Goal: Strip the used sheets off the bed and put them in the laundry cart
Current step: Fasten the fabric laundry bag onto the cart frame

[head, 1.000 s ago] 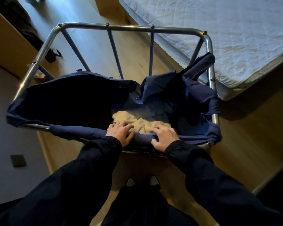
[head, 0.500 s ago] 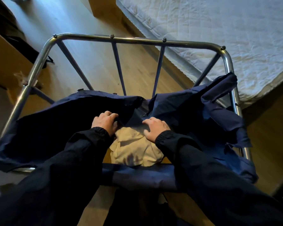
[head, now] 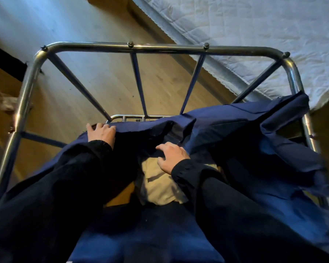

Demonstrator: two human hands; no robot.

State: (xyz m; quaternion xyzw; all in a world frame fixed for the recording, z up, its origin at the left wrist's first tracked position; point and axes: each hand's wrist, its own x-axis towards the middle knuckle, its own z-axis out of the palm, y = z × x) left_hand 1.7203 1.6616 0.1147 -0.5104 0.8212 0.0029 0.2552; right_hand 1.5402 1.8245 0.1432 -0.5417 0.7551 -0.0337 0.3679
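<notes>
My left hand point(head: 101, 134): grips navy liner point(head: 235, 130) rim. My right hand point(head: 172, 158): fingers bent, clutching navy liner fold. Bundled cream sheet point(head: 160, 188): beneath my right wrist, inside.

The left hand point(head: 102, 134) and right hand point(head: 172, 158) grip the navy bag point(head: 235, 130) (chrome frame point(head: 160, 49)) above a cream sheet point(head: 160, 188).

No text, label, brand, number or sign can be read anywhere in the frame; the laundry cart point(head: 160, 49) across the middle, its blue bag point(head: 273, 149) and the mattress point(head: 254, 25) at upper right show plain surfaces only.
</notes>
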